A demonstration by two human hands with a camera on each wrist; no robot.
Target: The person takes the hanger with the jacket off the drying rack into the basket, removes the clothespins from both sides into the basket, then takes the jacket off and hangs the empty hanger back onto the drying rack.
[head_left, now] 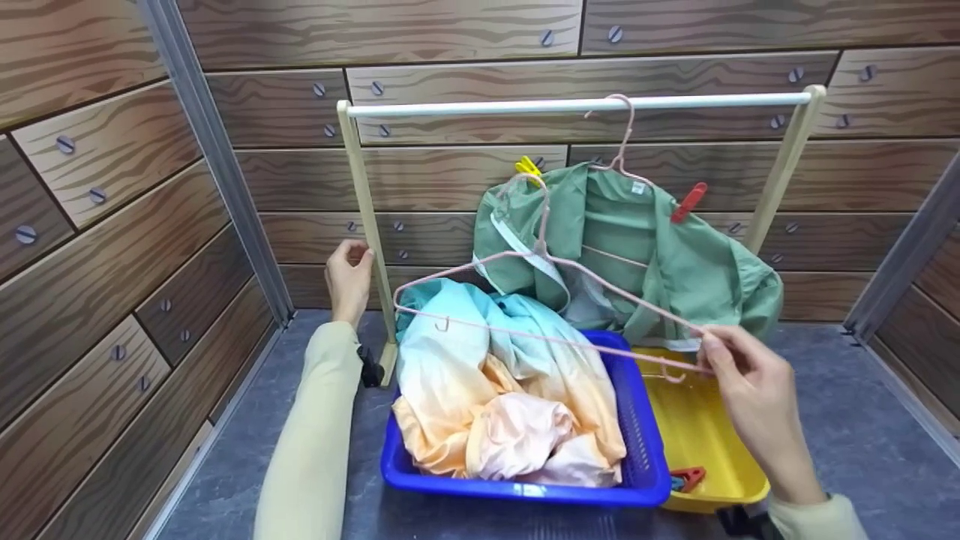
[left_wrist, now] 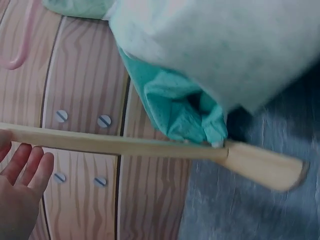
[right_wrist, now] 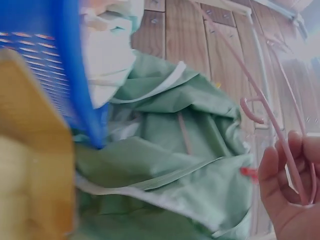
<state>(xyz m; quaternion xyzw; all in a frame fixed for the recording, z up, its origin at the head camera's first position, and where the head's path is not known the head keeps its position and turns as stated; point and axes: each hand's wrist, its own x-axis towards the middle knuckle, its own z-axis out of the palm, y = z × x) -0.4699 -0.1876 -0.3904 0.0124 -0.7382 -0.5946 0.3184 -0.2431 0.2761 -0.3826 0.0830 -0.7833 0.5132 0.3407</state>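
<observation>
My right hand (head_left: 757,405) grips one end of a pink clothes hanger (head_left: 541,246), fingers and thumb curled round its corner. The bare hanger stretches leftward above a blue basket (head_left: 525,491) heaped with a turquoise, white and peach garment (head_left: 442,367). Beside the left post (head_left: 363,172) of a clothes rack is my left hand (head_left: 350,281), its fingers loosely bent. The left wrist view has the thumb overlapping that post, and contact cannot be told. A green shirt (head_left: 622,202) hangs from the rack's white rail (head_left: 480,109) on another pink hanger (head_left: 628,135).
A yellow clothespin (head_left: 528,169) and a red clothespin (head_left: 689,202) sit on the green shirt's shoulders. Right of the blue basket, a yellow basin (head_left: 712,442) contains clothespins (head_left: 688,478). Wood-patterned walls (head_left: 285,180) enclose the grey floor (head_left: 847,420).
</observation>
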